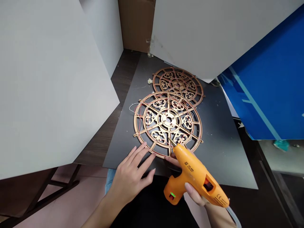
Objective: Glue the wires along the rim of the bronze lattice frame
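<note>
My right hand (195, 194) is closed around an orange hot glue gun (193, 169) with a green light glowing on its handle. The metal nozzle points at the lower spokes of a round openwork wooden wheel (169, 109); whether it touches the wood I cannot tell. My left hand (133, 172) lies with fingers spread, its tips on the wheel's near rim. Thin red and white wires run over the wheel. Behind it, partly covered by its far edge, lies a second similar wooden wheel (178, 85), also strung with red wire.
Both wheels rest on a dark grey board (223, 152) on a table. Large pale panels (47, 79) stand at the left and back (201, 31), a blue sheet (270, 79) at the right. A small whitish lump (149, 81) lies beside the far wheel.
</note>
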The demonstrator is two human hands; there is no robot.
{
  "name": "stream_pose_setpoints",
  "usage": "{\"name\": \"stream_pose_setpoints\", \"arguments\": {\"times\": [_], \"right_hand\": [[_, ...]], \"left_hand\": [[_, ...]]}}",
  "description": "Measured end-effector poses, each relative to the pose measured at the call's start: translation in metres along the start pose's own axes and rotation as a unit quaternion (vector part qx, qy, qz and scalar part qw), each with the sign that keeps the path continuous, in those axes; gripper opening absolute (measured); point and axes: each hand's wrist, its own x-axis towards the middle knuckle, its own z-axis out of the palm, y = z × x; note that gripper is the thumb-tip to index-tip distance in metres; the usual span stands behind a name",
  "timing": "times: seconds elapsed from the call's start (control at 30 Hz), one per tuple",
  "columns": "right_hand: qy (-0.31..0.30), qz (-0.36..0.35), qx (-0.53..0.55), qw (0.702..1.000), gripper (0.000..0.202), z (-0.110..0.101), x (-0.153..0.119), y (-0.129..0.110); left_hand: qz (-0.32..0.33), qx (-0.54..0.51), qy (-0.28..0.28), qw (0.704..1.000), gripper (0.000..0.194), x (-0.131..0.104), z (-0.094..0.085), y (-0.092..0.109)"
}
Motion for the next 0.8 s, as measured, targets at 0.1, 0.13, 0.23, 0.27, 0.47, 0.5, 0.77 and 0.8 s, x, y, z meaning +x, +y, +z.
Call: {"name": "stream_pose_setpoints", "arguments": {"times": [0.1, 0.13, 0.23, 0.27, 0.47, 0.5, 0.77, 0.8], "right_hand": [[-0.022, -0.008, 0.025, 0.999, 0.049, -0.004, 0.004, -0.001], [-0.021, -0.009, 0.033, 0.999, 0.05, -0.004, 0.005, -0.002], [-0.023, -0.011, 0.024, 0.999, 0.05, -0.004, 0.007, -0.004], [-0.022, -0.011, 0.013, 1.0, 0.05, -0.004, 0.007, -0.005], [-0.022, -0.025, -0.015, 0.999, 0.051, -0.003, 0.007, -0.004], [-0.023, -0.032, -0.016, 0.999, 0.051, -0.003, 0.007, -0.004], [-0.018, -0.035, -0.014, 0.999, 0.053, -0.005, 0.009, -0.005], [-0.02, -0.042, -0.017, 0.999, 0.052, -0.005, 0.011, -0.006]], "left_hand": [[-0.006, -0.002, 0.0, 1.0, 0.029, 0.0, 0.0, 0.0], [-0.007, -0.003, -0.001, 1.0, 0.029, -0.001, 0.0, 0.0], [-0.007, -0.005, 0.0, 1.0, 0.03, -0.001, 0.001, 0.0], [-0.005, -0.004, 0.002, 1.0, 0.03, -0.001, 0.001, 0.0], [-0.003, -0.001, -0.001, 1.0, 0.031, 0.0, -0.001, 0.0], [-0.004, -0.002, -0.003, 1.0, 0.031, 0.0, -0.001, 0.001], [-0.045, 0.005, -0.008, 0.999, 0.03, 0.001, 0.002, 0.011], [-0.048, 0.005, -0.006, 0.999, 0.03, 0.002, 0.003, 0.012]]}}
